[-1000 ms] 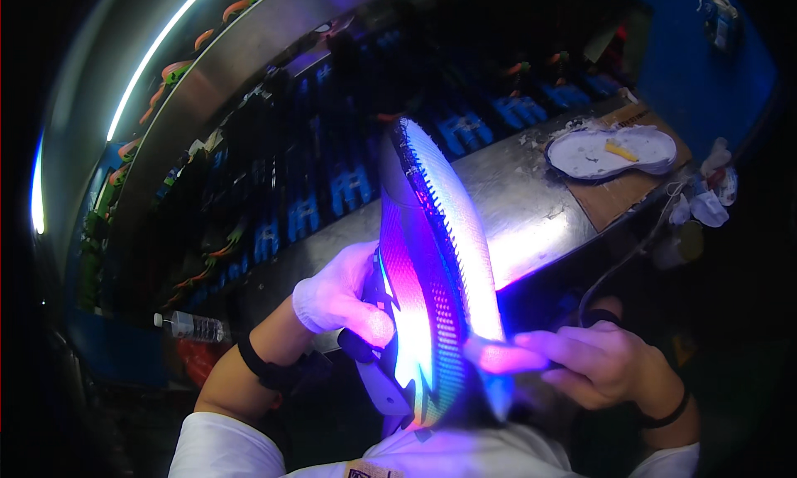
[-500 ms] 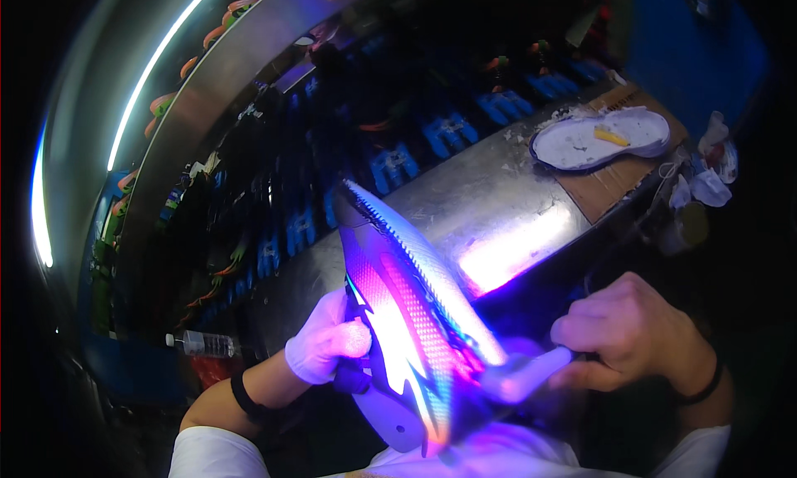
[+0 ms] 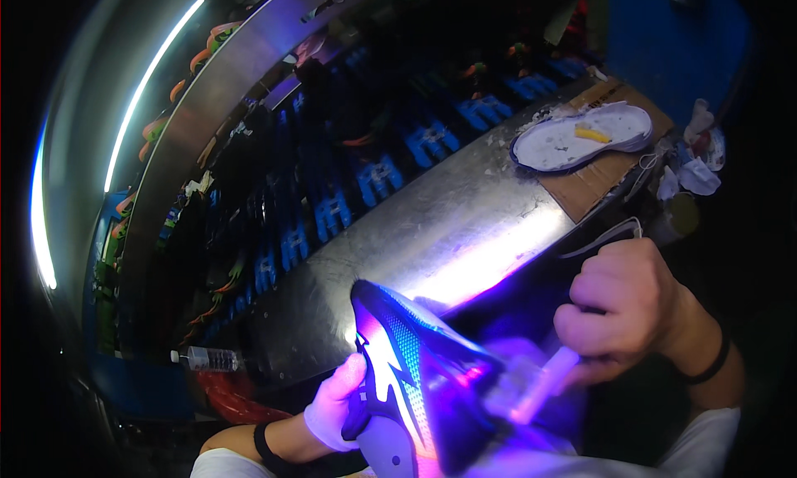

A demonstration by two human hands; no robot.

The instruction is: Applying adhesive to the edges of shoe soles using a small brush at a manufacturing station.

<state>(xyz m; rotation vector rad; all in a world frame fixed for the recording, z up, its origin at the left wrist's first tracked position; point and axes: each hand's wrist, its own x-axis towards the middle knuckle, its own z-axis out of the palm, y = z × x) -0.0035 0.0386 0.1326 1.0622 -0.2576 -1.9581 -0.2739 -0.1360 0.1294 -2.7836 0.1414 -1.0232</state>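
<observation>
A colourful shoe upper (image 3: 408, 370) is pulled over a grey last (image 3: 383, 438) with a round hole in it. White and purple light glows on its side. My left hand (image 3: 339, 399), in a whitish glove, is closed round the shoe at its left side, the thumb pressed on the edge and the other fingers hidden. My right hand (image 3: 618, 312), bare, forms a fist round the pale handle of what looks like a brush (image 3: 544, 387). Its blurred head is at the right side of the shoe; whether it touches cannot be made out.
Ahead runs a metal bench top (image 3: 452, 229) under bright light. A white shoe sole (image 3: 556, 146) with a yellow piece in it rests on cardboard (image 3: 573, 192). Beyond are blue conveyor parts (image 3: 378, 179). A plastic bottle (image 3: 212, 359) lies at left; crumpled white scraps (image 3: 697, 175) are at right.
The shoe has moved down toward me and its toe has tipped lower. My left hand has gone down with it. The brush handle has swung steeper in my right hand.
</observation>
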